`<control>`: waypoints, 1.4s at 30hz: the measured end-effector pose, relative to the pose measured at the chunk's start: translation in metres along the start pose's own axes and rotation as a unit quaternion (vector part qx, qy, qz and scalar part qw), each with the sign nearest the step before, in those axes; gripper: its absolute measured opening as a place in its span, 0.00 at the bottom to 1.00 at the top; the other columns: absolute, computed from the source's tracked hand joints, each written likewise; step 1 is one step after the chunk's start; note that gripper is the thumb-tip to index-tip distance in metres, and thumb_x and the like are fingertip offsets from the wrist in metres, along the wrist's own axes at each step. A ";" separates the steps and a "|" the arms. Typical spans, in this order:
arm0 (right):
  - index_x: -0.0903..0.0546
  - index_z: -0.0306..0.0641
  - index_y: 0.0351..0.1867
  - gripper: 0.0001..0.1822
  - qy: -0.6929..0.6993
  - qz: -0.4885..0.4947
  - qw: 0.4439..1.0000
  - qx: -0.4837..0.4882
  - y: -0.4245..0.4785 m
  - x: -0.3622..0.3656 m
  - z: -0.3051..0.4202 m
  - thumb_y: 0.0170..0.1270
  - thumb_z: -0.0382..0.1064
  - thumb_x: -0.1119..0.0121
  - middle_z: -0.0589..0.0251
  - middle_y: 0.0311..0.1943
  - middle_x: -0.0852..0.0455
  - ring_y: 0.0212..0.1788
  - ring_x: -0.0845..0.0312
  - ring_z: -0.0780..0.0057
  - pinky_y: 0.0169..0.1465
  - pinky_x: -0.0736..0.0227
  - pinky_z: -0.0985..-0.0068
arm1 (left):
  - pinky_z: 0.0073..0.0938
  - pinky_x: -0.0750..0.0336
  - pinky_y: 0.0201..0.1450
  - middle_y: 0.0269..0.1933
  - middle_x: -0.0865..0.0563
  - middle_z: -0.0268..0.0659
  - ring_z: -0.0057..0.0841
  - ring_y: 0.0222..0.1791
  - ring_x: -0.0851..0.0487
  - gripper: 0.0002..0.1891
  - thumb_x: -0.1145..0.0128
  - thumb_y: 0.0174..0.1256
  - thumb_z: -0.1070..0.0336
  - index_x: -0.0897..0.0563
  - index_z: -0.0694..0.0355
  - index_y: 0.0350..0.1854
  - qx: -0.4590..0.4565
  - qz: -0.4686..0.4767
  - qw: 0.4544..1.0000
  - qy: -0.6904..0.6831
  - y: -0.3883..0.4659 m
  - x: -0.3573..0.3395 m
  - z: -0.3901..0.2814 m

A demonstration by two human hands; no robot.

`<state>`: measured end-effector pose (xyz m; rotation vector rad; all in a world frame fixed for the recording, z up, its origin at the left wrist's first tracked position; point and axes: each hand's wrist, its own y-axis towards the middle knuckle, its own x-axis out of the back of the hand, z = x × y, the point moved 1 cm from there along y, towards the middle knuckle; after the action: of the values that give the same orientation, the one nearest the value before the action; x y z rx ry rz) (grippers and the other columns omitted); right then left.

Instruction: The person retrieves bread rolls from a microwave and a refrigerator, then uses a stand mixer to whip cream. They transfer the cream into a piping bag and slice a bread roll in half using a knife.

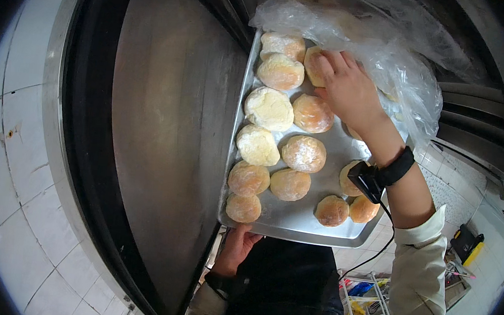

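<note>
A metal baking tray [291,217] extends out towards me, bearing several round bread buns, some dusted with flour. My left hand [238,250] grips the tray's near edge from below, close to its left corner. Over the far part of the tray, my right hand [352,87] has its fingers on a bun [312,66]; the hand hides part of that bun. A floury bun [312,113] lies just on the near side of those fingers. Crumpled clear plastic sheeting [395,57] covers the tray's far end and the buns beneath it.
Left of the tray stands a smooth metal panel [165,118] with a black seal [99,99], seemingly an open cabinet door. Dark rack rails [477,103] run along the right. A white wire rack [365,298] with assorted items stands below right, on the tiled floor.
</note>
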<state>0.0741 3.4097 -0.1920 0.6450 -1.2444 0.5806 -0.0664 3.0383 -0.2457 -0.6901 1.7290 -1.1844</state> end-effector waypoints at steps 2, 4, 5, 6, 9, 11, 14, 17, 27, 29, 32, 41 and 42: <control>0.29 0.38 0.46 0.22 -0.018 0.016 1.000 -0.006 0.000 -0.001 0.001 0.47 0.35 0.39 0.60 0.46 0.26 0.51 0.30 0.61 0.52 0.30 0.70 | 0.31 0.22 0.53 0.54 0.26 0.40 0.29 0.52 0.24 0.21 0.50 0.59 0.72 0.33 0.63 0.56 -0.009 0.007 1.000 0.000 -0.002 0.000 0.001; 0.29 0.38 0.48 0.24 0.014 0.032 0.998 -0.061 -0.002 0.009 -0.005 0.47 0.36 0.38 0.59 0.46 0.25 0.50 0.29 0.59 0.52 0.30 0.68 | 0.35 0.23 0.54 0.54 0.25 0.41 0.32 0.53 0.24 0.20 0.51 0.59 0.73 0.33 0.63 0.56 -0.005 0.008 1.000 -0.011 -0.001 0.002 0.001; 0.29 0.38 0.48 0.25 0.029 0.040 0.995 -0.088 -0.006 0.013 -0.009 0.47 0.36 0.37 0.58 0.45 0.25 0.49 0.28 0.58 0.52 0.30 0.68 | 0.38 0.23 0.55 0.54 0.25 0.42 0.34 0.54 0.24 0.20 0.52 0.59 0.74 0.33 0.63 0.56 -0.003 0.008 1.000 -0.017 0.000 0.003 0.001; 0.30 0.38 0.50 0.26 0.012 0.047 0.994 -0.099 -0.016 0.015 -0.013 0.47 0.36 0.37 0.57 0.46 0.24 0.48 0.28 0.57 0.52 0.30 0.67 | 0.38 0.23 0.55 0.54 0.25 0.42 0.34 0.54 0.24 0.20 0.52 0.59 0.74 0.33 0.63 0.56 0.002 0.005 1.000 -0.016 0.000 0.006 0.001; 0.33 0.40 0.56 0.31 -0.019 0.087 0.990 -0.113 -0.038 0.018 -0.026 0.47 0.36 0.36 0.53 0.50 0.26 0.50 0.28 0.53 0.52 0.31 0.65 | 0.35 0.23 0.53 0.53 0.25 0.42 0.32 0.52 0.23 0.20 0.51 0.59 0.73 0.33 0.63 0.56 0.008 0.004 1.000 -0.012 0.003 0.008 0.005; 0.35 0.41 0.60 0.36 -0.007 0.135 0.985 -0.109 -0.040 0.015 -0.027 0.46 0.35 0.35 0.49 0.57 0.30 0.54 0.31 0.50 0.54 0.33 0.63 | 0.29 0.22 0.50 0.52 0.25 0.40 0.29 0.50 0.22 0.20 0.49 0.60 0.70 0.32 0.63 0.55 -0.001 0.014 1.000 0.002 0.002 0.007 0.004; 0.34 0.40 0.57 0.32 0.073 0.084 0.982 -0.152 -0.044 0.009 -0.041 0.48 0.35 0.37 0.47 0.44 0.22 0.44 0.26 0.50 0.47 0.30 0.62 | 0.34 0.23 0.53 0.53 0.25 0.42 0.32 0.52 0.23 0.21 0.50 0.59 0.72 0.33 0.64 0.56 0.012 0.006 1.000 0.002 -0.002 0.000 0.000; 0.33 0.34 0.53 0.25 0.286 0.000 0.931 -0.227 -0.049 0.010 -0.043 0.54 0.36 0.38 0.54 0.38 0.19 0.39 0.21 0.62 0.44 0.26 0.71 | 0.35 0.23 0.54 0.54 0.25 0.42 0.33 0.53 0.24 0.22 0.50 0.57 0.73 0.33 0.65 0.56 -0.005 -0.004 1.000 0.010 0.002 0.000 -0.001; 0.34 0.35 0.58 0.29 0.813 -0.049 0.497 -0.299 -0.093 0.062 0.004 0.59 0.43 0.38 0.61 0.51 0.23 0.52 0.26 0.75 0.54 0.28 0.77 | 0.33 0.22 0.53 0.56 0.27 0.42 0.32 0.53 0.24 0.22 0.50 0.59 0.70 0.35 0.65 0.58 -0.010 -0.002 1.000 0.027 -0.004 -0.011 -0.005; 0.34 0.35 0.58 0.32 0.797 -0.035 0.528 -0.290 -0.099 0.070 0.004 0.54 0.42 0.34 0.61 0.50 0.23 0.54 0.27 0.73 0.57 0.32 0.73 | 0.34 0.22 0.53 0.55 0.26 0.42 0.32 0.53 0.23 0.22 0.51 0.59 0.71 0.34 0.65 0.57 -0.013 -0.003 0.999 0.029 -0.005 -0.013 -0.005; 0.34 0.35 0.56 0.33 0.762 -0.023 0.590 -0.266 -0.113 0.079 0.003 0.50 0.45 0.34 0.58 0.50 0.24 0.53 0.28 0.68 0.58 0.34 0.70 | 0.35 0.23 0.53 0.54 0.25 0.42 0.32 0.52 0.23 0.22 0.51 0.58 0.72 0.34 0.65 0.57 -0.011 -0.005 1.000 0.023 -0.001 -0.007 -0.006; 0.27 0.38 0.37 0.18 0.660 -0.126 0.650 -0.354 -0.142 0.098 -0.043 0.65 0.52 0.55 0.65 0.30 0.26 0.31 0.29 0.78 0.30 0.31 0.78 | 0.41 0.26 0.58 0.58 0.27 0.45 0.37 0.56 0.26 0.22 0.54 0.60 0.72 0.35 0.65 0.59 -0.006 0.018 1.000 -0.010 -0.001 0.005 -0.003; 0.27 0.38 0.40 0.17 0.557 -0.112 0.738 -0.364 -0.132 0.102 -0.043 0.63 0.51 0.51 0.63 0.32 0.25 0.34 0.27 0.75 0.33 0.30 0.78 | 0.41 0.26 0.58 0.58 0.27 0.45 0.37 0.56 0.25 0.23 0.54 0.60 0.71 0.35 0.65 0.59 -0.006 0.019 1.000 -0.011 0.001 0.006 -0.003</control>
<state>0.2196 3.3549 -0.1179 -0.2660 -0.1514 0.1419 -0.0713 3.0350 -0.2479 -0.6732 1.7254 -1.1377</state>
